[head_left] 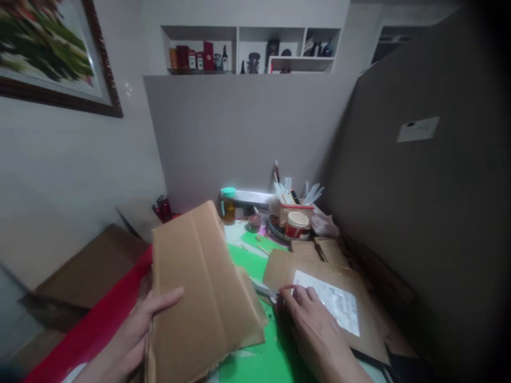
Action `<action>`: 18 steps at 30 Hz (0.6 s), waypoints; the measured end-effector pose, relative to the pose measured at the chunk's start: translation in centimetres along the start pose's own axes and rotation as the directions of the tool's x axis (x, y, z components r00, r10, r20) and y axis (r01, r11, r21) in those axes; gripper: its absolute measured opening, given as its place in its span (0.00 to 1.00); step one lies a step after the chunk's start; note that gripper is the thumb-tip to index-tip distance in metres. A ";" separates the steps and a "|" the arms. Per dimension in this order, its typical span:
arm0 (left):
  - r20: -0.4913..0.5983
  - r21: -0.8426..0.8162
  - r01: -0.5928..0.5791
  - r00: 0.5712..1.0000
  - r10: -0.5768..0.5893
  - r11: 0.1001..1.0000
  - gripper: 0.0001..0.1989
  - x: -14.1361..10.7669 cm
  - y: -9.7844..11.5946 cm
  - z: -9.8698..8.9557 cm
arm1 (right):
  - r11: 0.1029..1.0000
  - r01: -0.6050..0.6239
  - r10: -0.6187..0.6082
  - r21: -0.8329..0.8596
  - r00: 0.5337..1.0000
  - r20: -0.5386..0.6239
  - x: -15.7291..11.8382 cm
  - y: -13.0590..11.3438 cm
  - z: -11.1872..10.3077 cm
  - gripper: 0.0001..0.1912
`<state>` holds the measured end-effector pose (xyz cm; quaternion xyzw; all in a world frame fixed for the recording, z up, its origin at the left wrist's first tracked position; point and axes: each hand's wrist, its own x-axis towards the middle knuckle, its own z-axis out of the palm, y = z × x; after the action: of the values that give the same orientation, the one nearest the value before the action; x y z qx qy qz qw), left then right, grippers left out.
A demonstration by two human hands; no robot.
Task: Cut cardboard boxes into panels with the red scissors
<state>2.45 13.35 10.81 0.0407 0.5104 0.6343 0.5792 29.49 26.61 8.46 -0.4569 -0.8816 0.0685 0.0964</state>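
Observation:
A folded piece of brown cardboard [199, 292] with a ragged lower edge is held up by my left hand [138, 324], thumb on its front face and fingers behind. To its right, my right hand [313, 322] has its fingers closed round the red handle of a pair of scissors [263, 289]. The blades point left toward the cardboard, over the green mat [249, 260]. Beside my right hand lies a flat cardboard piece [283, 266] with a white printed label [331, 300].
At the back stand a bottle with a teal cap [229, 206], a red and white paper cup [296, 224] on a round tray, and a box [295, 213] of white sticks and pens. Grey panels rise behind and to the right. A cardboard box [91, 266] is at the left.

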 end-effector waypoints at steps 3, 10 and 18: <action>0.018 -0.030 -0.079 0.997 0.080 0.996 0.41 -0.1 0.0 -0.3 | 0.995 0.091 -0.093 -0.050 0.995 -0.044 0.6 0.5 2.8 0.23; 0.031 -0.054 -0.173 0.984 0.175 0.983 0.44 -1.8 0.8 -0.6 | 0.956 0.213 -0.255 -0.203 0.944 -0.211 1.6 4.0 5.3 0.22; -0.092 -0.144 -0.291 0.955 0.280 0.946 0.25 -2.0 1.8 -0.6 | 0.891 0.179 -0.019 0.416 0.933 -0.360 -0.8 4.1 1.6 0.30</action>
<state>1.43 11.80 12.84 0.0467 0.4679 0.7505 0.4643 32.80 28.28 6.00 -0.3816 -0.8343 0.1804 0.3546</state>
